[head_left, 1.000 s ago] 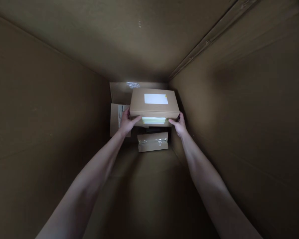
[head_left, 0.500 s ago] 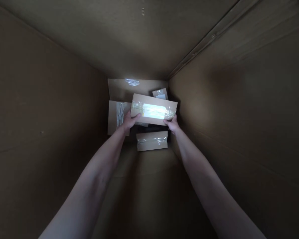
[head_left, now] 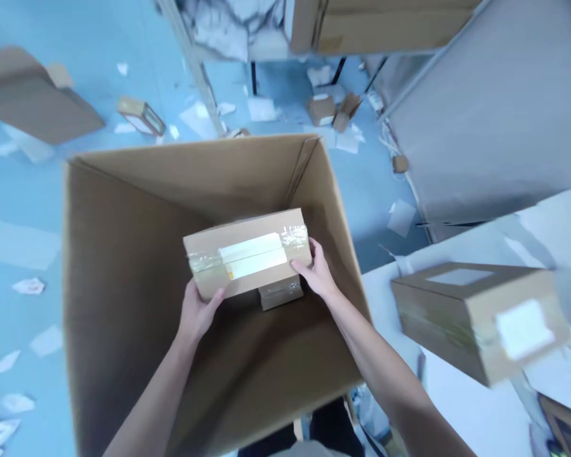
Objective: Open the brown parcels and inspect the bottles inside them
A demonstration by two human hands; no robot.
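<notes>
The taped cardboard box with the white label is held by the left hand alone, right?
Not the left hand alone: the head view shows the right hand also holding the taped cardboard box, at its other end. The white label is correct.

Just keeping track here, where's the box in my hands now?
In the head view, the box is near the middle, between your left hand and right hand, seen against the open carton's inside.
</notes>
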